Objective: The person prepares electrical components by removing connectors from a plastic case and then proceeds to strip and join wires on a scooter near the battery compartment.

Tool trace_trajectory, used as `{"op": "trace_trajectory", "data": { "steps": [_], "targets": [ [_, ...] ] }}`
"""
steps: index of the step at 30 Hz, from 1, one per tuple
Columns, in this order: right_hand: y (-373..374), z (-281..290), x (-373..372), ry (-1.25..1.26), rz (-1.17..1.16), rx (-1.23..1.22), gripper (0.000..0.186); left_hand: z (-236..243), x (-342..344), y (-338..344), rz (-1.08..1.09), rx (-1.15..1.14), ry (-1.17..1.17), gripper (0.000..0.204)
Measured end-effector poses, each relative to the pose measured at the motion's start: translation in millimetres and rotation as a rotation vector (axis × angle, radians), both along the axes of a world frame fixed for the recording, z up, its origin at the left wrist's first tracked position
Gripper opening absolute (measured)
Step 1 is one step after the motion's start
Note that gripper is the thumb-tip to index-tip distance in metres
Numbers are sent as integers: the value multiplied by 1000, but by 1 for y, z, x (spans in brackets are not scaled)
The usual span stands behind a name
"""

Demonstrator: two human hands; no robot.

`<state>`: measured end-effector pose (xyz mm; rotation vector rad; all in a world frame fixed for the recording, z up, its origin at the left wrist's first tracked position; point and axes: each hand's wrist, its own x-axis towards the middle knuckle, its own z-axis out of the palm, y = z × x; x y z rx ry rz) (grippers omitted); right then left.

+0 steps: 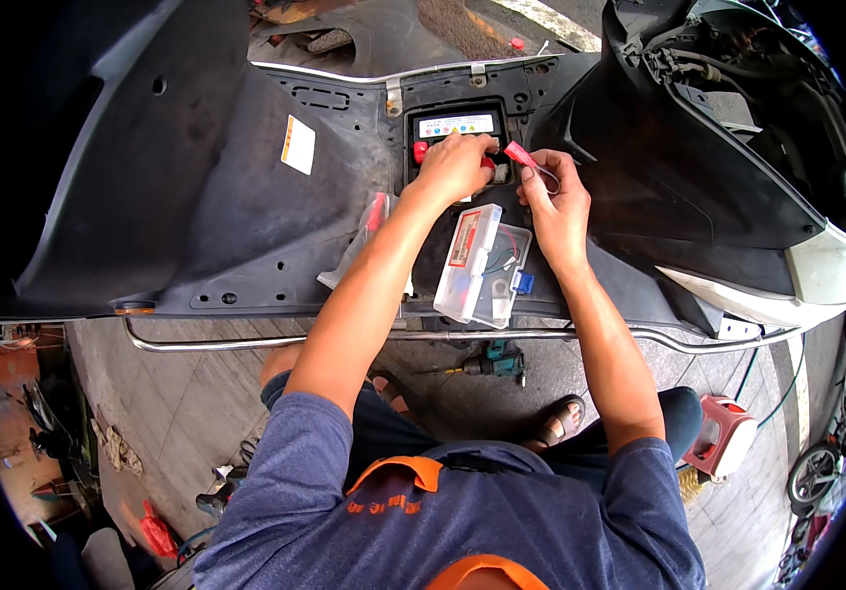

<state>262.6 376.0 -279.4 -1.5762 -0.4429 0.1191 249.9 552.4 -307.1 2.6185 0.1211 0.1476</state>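
Observation:
My left hand (456, 165) reaches over the battery (455, 126), which sits in a recess of the scooter's black floorboard (339, 128). Its fingertips are bent together near the right-hand terminal, and whatever is between them is hidden. Beside it, my right hand (558, 202) pinches a small red plastic piece with a thin wire loop (518, 153). A red terminal cover (420, 151) shows left of my left hand. Below the hands, an open clear plastic case (472, 261) holds thin wires and small parts.
A clear plastic bag (356, 241) lies by my left forearm. The chrome side rail (423, 335) runs between me and the floorboard. On the ground are a teal power drill (494, 362) and a pink-and-white stool (723, 436). The scooter's front section (737, 118) rises at right.

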Motion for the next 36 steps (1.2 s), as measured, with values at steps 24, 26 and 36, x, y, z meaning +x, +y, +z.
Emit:
{"op": "trace_trajectory", "data": {
  "steps": [24, 26, 36],
  "targets": [
    [-3, -5, 3, -165, 115, -188, 18, -21, -42, 9, -2, -724, -94, 32],
    [-3, -6, 4, -171, 112, -209, 17, -20, -41, 9, -8, -763, -58, 31],
    [8, -12, 9, -305, 151, -270, 17, -21, -41, 12, -57, -911, -80, 29]
  ]
}}
